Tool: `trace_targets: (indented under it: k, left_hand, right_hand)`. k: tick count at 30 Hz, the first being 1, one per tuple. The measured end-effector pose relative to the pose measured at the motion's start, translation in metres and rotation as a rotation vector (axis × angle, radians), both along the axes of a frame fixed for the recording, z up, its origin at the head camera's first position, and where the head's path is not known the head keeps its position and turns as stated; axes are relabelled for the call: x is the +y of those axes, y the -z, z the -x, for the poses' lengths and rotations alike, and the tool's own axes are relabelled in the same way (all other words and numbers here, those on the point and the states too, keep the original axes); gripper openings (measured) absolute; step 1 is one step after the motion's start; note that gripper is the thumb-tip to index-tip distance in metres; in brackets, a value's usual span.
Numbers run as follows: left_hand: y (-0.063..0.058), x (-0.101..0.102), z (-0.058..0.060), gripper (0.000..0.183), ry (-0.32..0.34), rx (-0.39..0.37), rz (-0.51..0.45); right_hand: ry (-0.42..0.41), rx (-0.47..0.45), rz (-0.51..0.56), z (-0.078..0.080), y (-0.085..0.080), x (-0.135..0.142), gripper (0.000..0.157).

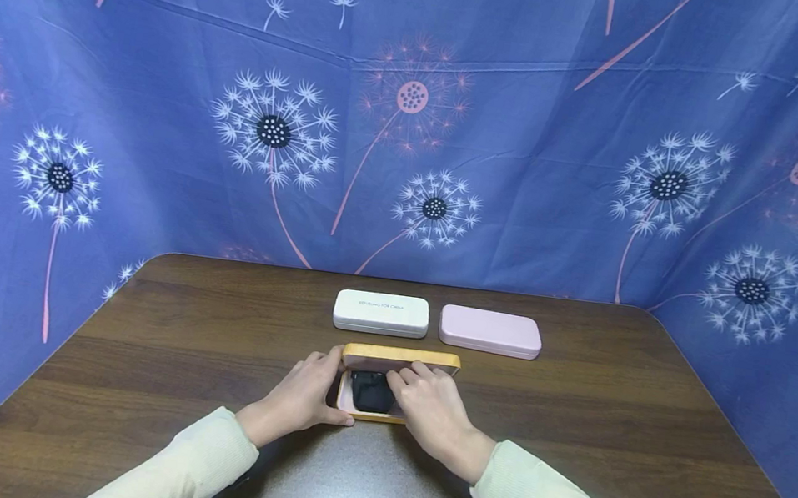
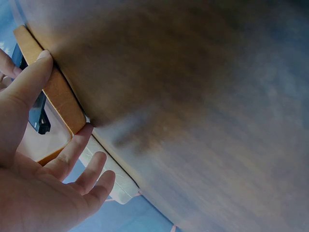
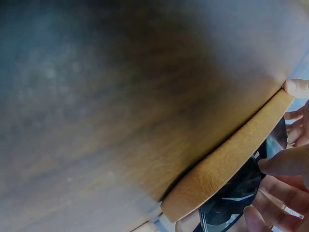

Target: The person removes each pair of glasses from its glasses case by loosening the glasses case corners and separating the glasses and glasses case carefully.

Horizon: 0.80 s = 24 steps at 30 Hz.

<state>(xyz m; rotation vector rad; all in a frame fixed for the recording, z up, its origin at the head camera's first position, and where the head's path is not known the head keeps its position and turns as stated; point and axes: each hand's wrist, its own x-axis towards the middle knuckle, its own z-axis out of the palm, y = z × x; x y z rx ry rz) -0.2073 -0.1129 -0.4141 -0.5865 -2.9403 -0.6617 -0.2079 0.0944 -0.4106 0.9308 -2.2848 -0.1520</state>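
An orange glasses case [image 1: 371,418] stands open on the table, its lid [image 1: 396,354] raised at the back and its inside pale. My left hand [image 1: 300,394] grips the left end of the case, thumb at the front and fingers along the side. Dark sunglasses [image 1: 371,393] lie inside, over the left part of the case. With my right hand [image 1: 434,413] I hold the sunglasses at their right side, knuckles by the lid. The right wrist view shows the glossy dark lenses [image 3: 231,198] behind the front wall, with thumb and fingers around them.
Behind the orange case lie a closed white glasses case [image 1: 381,314] and, to its right, a closed pink one [image 1: 490,332]. A blue cloth [image 1: 532,157] with dandelion prints hangs beyond the brown wooden table [image 1: 612,412].
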Motion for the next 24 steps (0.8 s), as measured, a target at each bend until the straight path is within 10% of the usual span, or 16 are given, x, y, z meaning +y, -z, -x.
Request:
trace_targets:
  k: [24]
  left_hand:
    - [0.0012, -0.0017, 0.0011, 0.085, 0.017, 0.03, -0.009]
  right_hand:
    - [-0.027, 0.081, 0.081, -0.003, -0.005, 0.0015, 0.021]
